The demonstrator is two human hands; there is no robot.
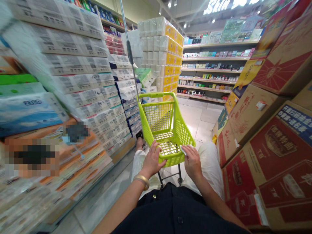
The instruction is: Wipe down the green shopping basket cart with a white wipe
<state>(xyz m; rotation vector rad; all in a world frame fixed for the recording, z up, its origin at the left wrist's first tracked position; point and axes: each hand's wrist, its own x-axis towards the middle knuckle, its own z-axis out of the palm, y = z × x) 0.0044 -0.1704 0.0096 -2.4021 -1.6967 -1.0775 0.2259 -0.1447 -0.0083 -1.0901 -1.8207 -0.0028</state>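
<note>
A lime-green shopping cart with a lattice basket stands between my knees. My left hand wraps over the basket's near rim at its left corner, fingers inside and thumb outside. At the near right corner, my right hand presses a small white wipe against the rim; most of it is hidden under my fingers. The basket holds nothing that I can see. A thin metal pole with a dark sleeve rises from the cart's far left corner.
Stacked tissue packs line the left side, with toilet-roll packs farther back. Liquor cartons are piled close on the right. Product shelves cross the back, beyond the tiled floor.
</note>
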